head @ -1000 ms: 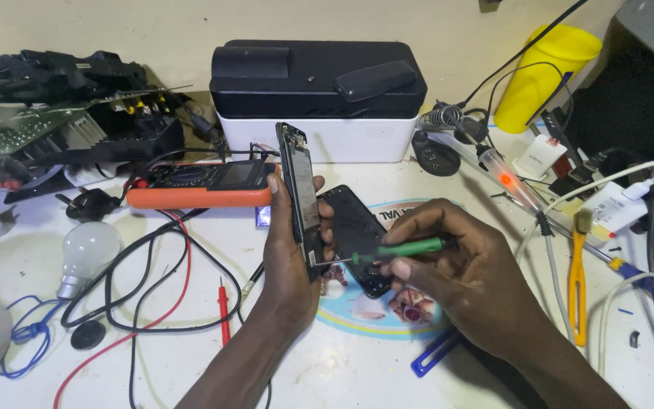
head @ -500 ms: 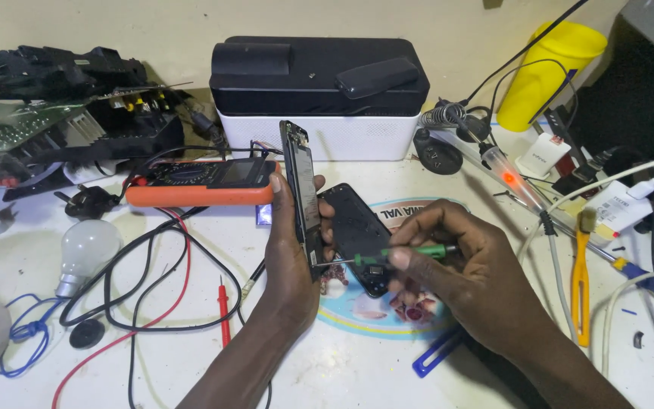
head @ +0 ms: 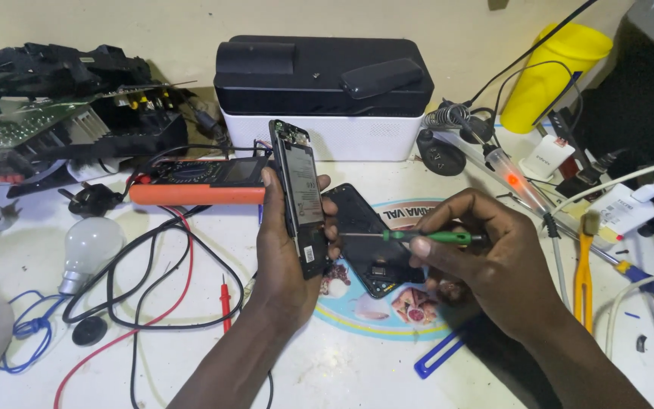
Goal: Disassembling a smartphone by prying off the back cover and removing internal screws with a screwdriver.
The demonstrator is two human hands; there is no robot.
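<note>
The left hand wraps its fingers around the thin, opened black smartphone, light and probably fragile, best held by its edges, while the right hand pinches a slim green-handled screwdriver.

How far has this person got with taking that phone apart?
Done, by the look of it: the black back cover is off and lies on the table, and the phone's insides are bare. In hand: the left hand holds the opened phone upright on its edge, while the right hand puts a green-handled screwdriver to its lower part. Left: I cannot tell how many screws remain.
</note>
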